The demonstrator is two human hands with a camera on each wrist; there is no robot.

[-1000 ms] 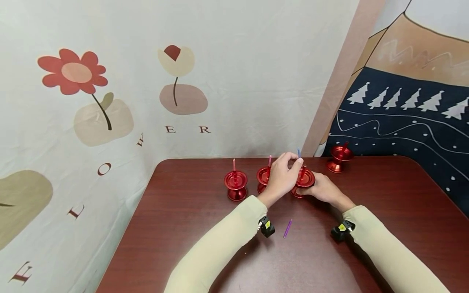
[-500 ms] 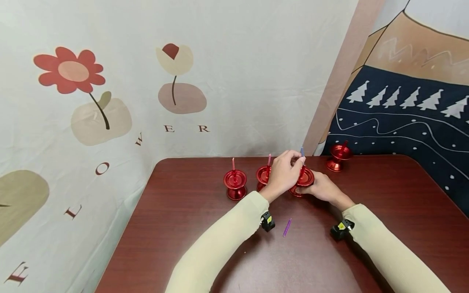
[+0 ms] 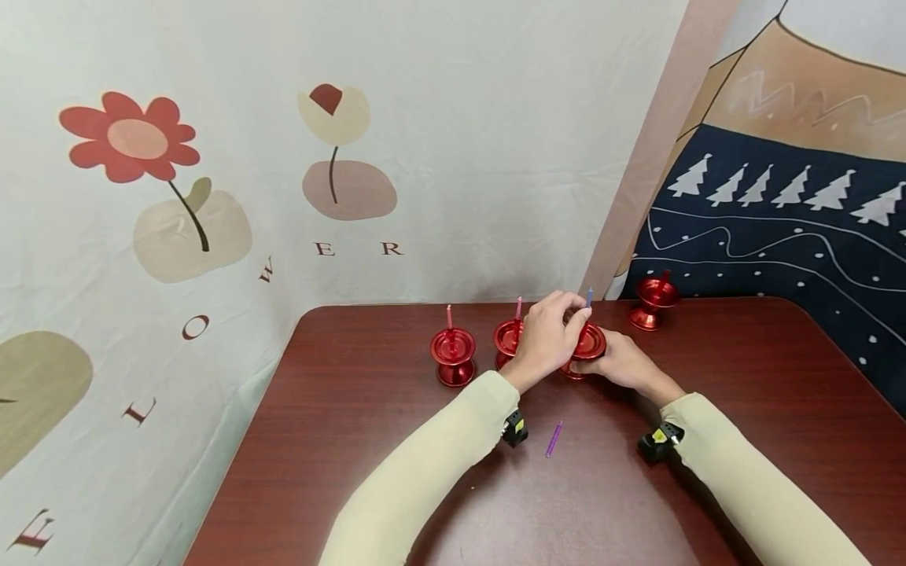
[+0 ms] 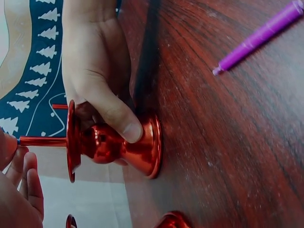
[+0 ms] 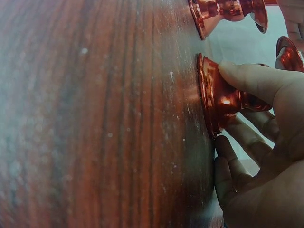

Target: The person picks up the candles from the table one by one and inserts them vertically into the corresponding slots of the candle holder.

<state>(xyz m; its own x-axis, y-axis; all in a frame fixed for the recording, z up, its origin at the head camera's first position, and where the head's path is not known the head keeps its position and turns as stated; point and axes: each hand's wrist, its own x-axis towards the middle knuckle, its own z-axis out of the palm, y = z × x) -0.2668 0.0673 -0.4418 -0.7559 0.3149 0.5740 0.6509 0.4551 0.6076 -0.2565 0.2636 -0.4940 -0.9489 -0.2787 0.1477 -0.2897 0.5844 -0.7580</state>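
My left hand (image 3: 548, 334) pinches a thin blue candle (image 3: 590, 296) over a shiny red metal candle holder (image 3: 591, 343). In the left wrist view the fingertips of that hand meet the end of the holder's upright red tube (image 4: 42, 141), with only a speck of blue showing there. My right hand (image 3: 626, 362) grips the same holder low down, its thumb on the flared foot (image 4: 145, 147). The holder stands on the table. From the right wrist, the right fingers (image 5: 249, 137) are seen around the far side of the foot.
Left of the hands stand two similar holders, one (image 3: 453, 347) with a pink candle (image 3: 449, 317), another (image 3: 506, 336) also bearing a pink candle (image 3: 519, 306). A further holder (image 3: 657, 295) with a red tube is at the back right. A purple candle (image 3: 554, 440) lies on the table (image 3: 354, 440).
The blue candle and my left fingers have shifted slightly to the right above the holder. My right hand keeps its grip, and the holder stays in place.
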